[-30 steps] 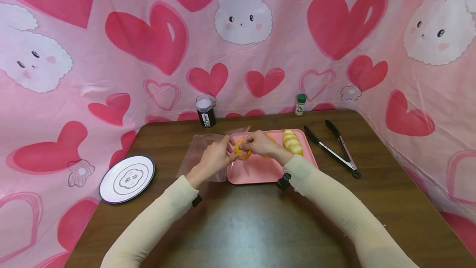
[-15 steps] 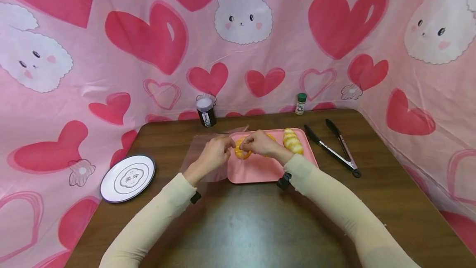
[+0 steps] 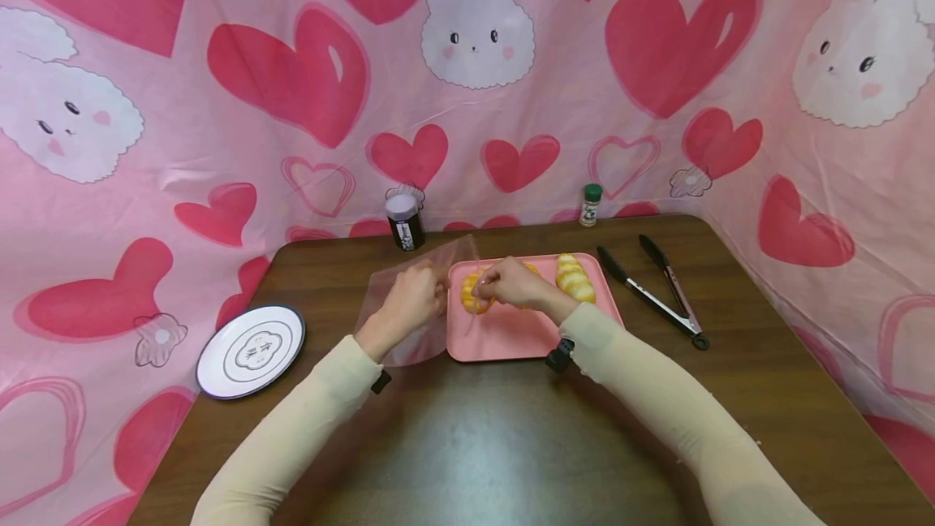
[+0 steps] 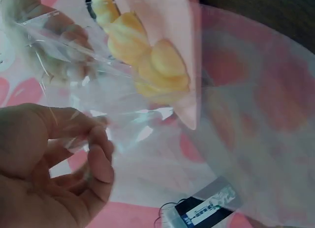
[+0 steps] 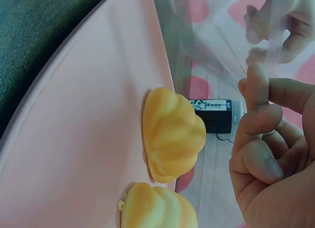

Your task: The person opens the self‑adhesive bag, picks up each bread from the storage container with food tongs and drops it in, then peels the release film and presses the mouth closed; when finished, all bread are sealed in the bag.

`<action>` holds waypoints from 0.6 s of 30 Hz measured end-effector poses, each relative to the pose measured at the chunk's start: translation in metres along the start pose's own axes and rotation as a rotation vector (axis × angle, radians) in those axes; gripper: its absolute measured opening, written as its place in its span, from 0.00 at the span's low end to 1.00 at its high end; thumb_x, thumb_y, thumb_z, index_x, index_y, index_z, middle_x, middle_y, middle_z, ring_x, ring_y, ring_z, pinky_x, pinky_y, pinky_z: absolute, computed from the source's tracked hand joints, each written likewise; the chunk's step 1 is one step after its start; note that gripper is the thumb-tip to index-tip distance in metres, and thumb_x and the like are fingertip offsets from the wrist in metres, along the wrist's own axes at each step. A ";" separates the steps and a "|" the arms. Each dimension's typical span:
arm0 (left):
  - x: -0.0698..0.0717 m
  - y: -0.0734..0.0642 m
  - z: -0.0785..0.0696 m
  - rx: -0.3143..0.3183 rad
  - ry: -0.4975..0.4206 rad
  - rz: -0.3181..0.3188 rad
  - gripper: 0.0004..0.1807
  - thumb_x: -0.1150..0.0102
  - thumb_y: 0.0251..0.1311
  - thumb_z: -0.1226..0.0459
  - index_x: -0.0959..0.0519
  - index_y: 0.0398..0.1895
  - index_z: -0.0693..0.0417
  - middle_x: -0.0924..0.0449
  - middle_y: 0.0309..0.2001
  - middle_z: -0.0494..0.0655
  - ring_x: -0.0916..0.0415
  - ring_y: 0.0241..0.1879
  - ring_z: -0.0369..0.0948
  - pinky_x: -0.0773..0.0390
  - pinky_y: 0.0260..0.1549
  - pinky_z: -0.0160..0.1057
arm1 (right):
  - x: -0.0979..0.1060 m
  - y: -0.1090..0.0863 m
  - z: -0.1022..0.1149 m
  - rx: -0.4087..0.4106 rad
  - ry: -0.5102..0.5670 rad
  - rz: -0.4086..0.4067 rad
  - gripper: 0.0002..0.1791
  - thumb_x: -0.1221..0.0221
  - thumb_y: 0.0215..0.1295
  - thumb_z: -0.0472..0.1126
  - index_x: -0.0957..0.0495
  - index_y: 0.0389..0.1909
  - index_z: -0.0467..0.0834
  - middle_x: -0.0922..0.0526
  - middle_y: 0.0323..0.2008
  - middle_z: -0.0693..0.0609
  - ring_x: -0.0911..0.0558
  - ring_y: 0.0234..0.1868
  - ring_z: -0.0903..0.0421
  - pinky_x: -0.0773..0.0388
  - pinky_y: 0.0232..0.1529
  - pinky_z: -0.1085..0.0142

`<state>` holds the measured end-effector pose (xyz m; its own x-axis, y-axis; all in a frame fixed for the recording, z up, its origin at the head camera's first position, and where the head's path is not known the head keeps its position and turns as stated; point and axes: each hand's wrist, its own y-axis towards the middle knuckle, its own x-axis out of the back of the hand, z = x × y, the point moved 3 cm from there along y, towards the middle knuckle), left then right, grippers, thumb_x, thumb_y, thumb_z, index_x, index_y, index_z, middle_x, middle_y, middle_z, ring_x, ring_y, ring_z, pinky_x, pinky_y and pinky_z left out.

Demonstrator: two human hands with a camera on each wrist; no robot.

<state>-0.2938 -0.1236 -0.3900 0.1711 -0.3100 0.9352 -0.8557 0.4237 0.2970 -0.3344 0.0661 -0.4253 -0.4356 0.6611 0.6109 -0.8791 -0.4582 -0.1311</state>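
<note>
A clear plastic bag [image 3: 420, 347] hangs between my two hands, over the left edge of the pink tray [image 3: 504, 339]. My left hand [image 3: 416, 299] pinches its film between thumb and fingers, as the left wrist view shows. Opposite, my right hand [image 3: 511, 282] pinches the bag's edge between thumb and forefinger, its other fingers curled in. Below the right hand a ridged yellow bread roll [image 5: 174, 134] lies on the tray, with a second roll [image 5: 160, 208] beside it. At the tray's right end sits a longer, paler bread [image 3: 575, 278].
Open black-tipped tongs [image 3: 661, 299] lie right of the tray. Behind it stand a dark jar with a pale lid [image 3: 404, 222] and a green-capped shaker [image 3: 590, 205]. A white plate [image 3: 251, 351] rests on the left of the wooden table [image 3: 467, 445], against a heart-patterned cloth [image 3: 511, 120].
My left hand has drawn a little to the left, away from the right one. The bag's edge now stands up between them, in front of the roll. The right hand stays nearly still.
</note>
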 end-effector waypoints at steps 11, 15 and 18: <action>-0.003 -0.002 0.003 0.007 0.068 0.099 0.05 0.37 0.59 0.65 0.12 0.31 0.53 0.18 0.27 0.50 0.21 0.26 0.47 0.17 0.25 0.50 | -0.001 -0.002 0.000 -0.007 -0.012 0.043 0.11 0.41 0.68 0.44 0.12 0.37 0.43 0.15 0.29 0.50 0.31 0.25 0.58 0.37 0.24 0.69; -0.004 -0.001 0.006 0.050 0.033 0.131 0.08 0.33 0.57 0.61 0.12 0.35 0.55 0.18 0.30 0.50 0.19 0.32 0.48 0.17 0.33 0.51 | 0.000 -0.003 0.000 -0.006 -0.009 0.062 0.13 0.41 0.69 0.45 0.12 0.39 0.41 0.14 0.29 0.47 0.32 0.24 0.58 0.39 0.23 0.68; -0.004 0.000 0.007 0.025 0.010 0.152 0.12 0.31 0.57 0.59 0.13 0.41 0.56 0.16 0.35 0.51 0.18 0.38 0.49 0.16 0.39 0.53 | 0.000 -0.002 -0.001 -0.004 0.005 0.071 0.14 0.41 0.69 0.45 0.12 0.41 0.40 0.14 0.28 0.51 0.33 0.24 0.59 0.40 0.23 0.69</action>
<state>-0.2975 -0.1284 -0.3954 0.0432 -0.2355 0.9709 -0.8840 0.4437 0.1470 -0.3324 0.0677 -0.4258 -0.4975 0.6303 0.5960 -0.8470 -0.5012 -0.1771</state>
